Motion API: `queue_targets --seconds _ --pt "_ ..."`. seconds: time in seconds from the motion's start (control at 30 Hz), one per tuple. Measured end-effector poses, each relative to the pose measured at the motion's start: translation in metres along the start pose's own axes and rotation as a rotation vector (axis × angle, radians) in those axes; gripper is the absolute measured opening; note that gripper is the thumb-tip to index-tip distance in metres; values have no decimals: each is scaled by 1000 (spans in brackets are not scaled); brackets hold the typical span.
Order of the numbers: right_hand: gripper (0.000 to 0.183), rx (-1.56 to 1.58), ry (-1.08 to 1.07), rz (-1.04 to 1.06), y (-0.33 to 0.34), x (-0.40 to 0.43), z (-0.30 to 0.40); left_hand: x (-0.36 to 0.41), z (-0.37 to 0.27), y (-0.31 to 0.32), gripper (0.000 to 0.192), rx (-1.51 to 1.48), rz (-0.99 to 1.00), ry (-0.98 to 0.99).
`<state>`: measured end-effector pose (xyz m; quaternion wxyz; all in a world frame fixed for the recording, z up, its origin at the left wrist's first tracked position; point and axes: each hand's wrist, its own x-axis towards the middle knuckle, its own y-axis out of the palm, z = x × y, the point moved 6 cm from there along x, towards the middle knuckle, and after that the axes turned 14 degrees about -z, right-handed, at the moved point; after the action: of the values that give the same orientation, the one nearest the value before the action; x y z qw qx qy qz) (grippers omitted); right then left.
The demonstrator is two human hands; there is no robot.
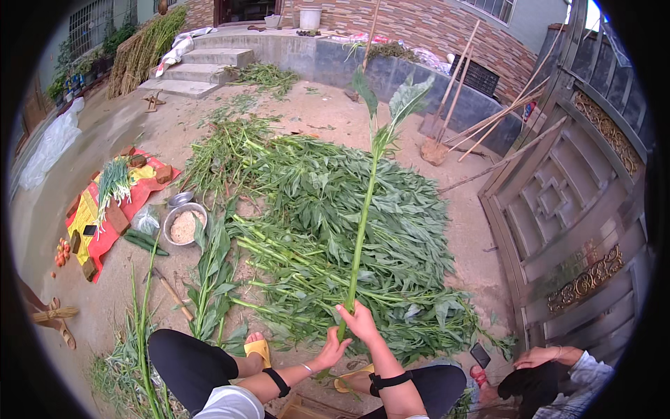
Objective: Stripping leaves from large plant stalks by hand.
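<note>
A tall green plant stalk [364, 225] rises in front of me, tilted slightly right at its top. Its lower length is bare, and a few leaves remain at the tip. My right hand [360, 320] grips it near the lower end. Just below, my left hand [332, 348] closes around the same stalk. Under and beyond my hands spreads a broad heap of cut leafy stalks [324, 209]. Several loose leafy stalks [212, 272] lie to the left, before my knee. A wooden-handled sickle [172, 294] rests on the ground beside them.
At left are a metal bowl of pale grain-like food [186, 225], cucumbers [144, 242], spring onions [112, 183] on a red sheet [149, 183], and tomatoes [62, 253]. Another person's hand [536, 357] and a phone [480, 355] are at lower right, near a metal gate [565, 209].
</note>
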<state>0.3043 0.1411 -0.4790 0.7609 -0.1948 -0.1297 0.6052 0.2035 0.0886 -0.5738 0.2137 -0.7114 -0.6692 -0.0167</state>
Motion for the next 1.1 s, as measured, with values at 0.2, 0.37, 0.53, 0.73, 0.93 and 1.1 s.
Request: queue_targets --seconds 0.2,0.37,0.53,0.73,0.93,1.1 --pt "42 -248 -93 -129 -48 -105 15 82 -192 -100 57 -82 -159 354" --pt "46 -309 -175 40 -23 -169 29 73 -351 -137 57 -502 87 392" --pt "52 -246 -198 162 -11 -210 14 34 -357 -140 38 -565 212 150" --pt "17 -403 -362 -253 -98 -210 162 28 -322 -172 32 -592 83 78" --pt "42 -476 -1307 -603 -117 -268 361 29 -315 -184 27 -453 62 66" --pt "40 -682 -1536 -686 -93 -244 415 15 -317 -187 26 -567 222 18"
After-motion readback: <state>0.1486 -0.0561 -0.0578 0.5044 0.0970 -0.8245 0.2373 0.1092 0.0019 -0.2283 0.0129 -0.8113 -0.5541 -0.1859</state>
